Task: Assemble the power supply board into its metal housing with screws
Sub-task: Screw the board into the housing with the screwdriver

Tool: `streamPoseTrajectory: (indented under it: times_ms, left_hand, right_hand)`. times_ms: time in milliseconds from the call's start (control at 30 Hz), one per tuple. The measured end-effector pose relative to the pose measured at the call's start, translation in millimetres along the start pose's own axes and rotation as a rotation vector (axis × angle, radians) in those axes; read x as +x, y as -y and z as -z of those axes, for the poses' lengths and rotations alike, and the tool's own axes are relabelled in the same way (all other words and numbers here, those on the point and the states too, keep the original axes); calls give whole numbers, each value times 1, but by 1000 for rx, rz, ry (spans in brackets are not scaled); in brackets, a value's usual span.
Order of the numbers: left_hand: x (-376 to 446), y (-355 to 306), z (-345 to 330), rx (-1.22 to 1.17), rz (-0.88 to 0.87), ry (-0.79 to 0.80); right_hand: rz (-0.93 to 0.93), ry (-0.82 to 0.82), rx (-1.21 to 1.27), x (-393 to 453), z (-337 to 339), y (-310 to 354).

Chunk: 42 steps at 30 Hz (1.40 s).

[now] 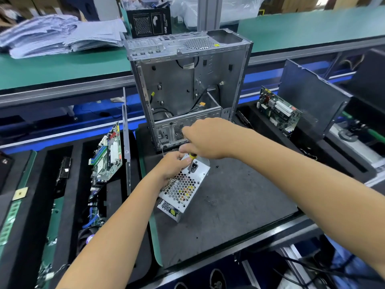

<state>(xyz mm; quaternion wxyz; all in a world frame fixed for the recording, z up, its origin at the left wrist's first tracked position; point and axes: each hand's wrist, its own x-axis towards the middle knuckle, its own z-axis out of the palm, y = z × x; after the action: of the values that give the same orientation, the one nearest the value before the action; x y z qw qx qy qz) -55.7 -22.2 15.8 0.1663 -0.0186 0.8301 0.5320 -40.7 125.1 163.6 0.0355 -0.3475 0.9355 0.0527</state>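
Right grip [205,140] curls around a yellow-handled screwdriver [192,157]; left grip [173,165] clasps the perforated metal housing [183,187].

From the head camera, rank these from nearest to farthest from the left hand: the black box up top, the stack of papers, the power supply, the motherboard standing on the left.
1. power supply, held by the left hand.
2. motherboard, just left.
3. black box and stack of papers, far back; too close to call.

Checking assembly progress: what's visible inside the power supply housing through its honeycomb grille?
Through the grille of the power supply housing, only yellow, red and dark bits of components show. The board itself and any screws are covered by the metal and the left hand.
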Motion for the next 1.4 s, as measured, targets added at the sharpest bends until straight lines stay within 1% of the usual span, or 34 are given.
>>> streamPoseTrajectory:
  times_ms: [67,100,167,233,300,333,433,467,567,600,667,767,800,867,900,967,1033,1100,1133,1200,1300,1367,1400]
  left_hand:
    - [-1,-1,0,-8,11,12]
    - [-2,-2,-1,-8,13,5]
    - [-2,-3,-2,-8,13,-5]
    - [-3,-4,-2,-6,6,8]
    - [-5,-5,-2,1,7,2]
    - [-6,-6,-2,-2,11,-8]
    - [-8,-9,-3,13,4,-9]
    - [-9,-9,-3,25,0,-11]
    - [-9,-9,-3,43,-19,-12]
    - [-10,-10,-4,48,-18,-15]
    - [-11,-11,-4,32,-19,-8]
    - [-13,-13,-4,5,-33,16]
    - [-12,-13,-5,15,-37,22]
    - [-12,-14,-6,26,-39,29]
    - [-12,-14,-7,37,-37,26]
    - [-11,-12,-8,41,-31,15]
    - [-12,-12,-7,40,-34,19]
    - [-11,-10,-7,32,-43,21]
    - [-11,-10,-7,31,-45,13]
    - [-10,-9,-8,33,-37,5]
    - [-10,-8,-11,12,-17,15]
    - [-10,-8,-10,12,-3,5]
    - [-10,-8,-10,12,4,1]
  right_hand:
    - [64,86,108,-2,2,-1]
    - [93,89,117,-2,3,-1]
    - [81,22,52,0,2,4]
    - [14,-63,-52,2,-1,11]
    - [-40,-89,-71,2,-3,12]
    - [-40,-57,-33,1,-2,10]
    - [50,106,160,-2,5,5]
    - [77,110,162,-3,7,5]
    - [67,-11,-91,0,4,14]
    - [20,-39,-106,0,1,15]
    - [-52,-31,14,-2,-2,14]
    - [47,89,183,-6,3,11]
    - [77,106,182,-6,5,11]
    - [63,34,79,-3,4,14]
    - [32,-25,14,-1,3,16]
    - [-29,-73,-37,0,-1,15]
    - [-36,-32,28,-4,-2,13]
    - [25,81,179,-10,2,10]
    - [63,123,206,-12,5,10]
    - [84,102,130,-11,8,10]
    - [32,3,-115,-5,3,14]
    - [-26,-10,-114,-8,1,12]
    - [-48,13,-38,-10,1,10]
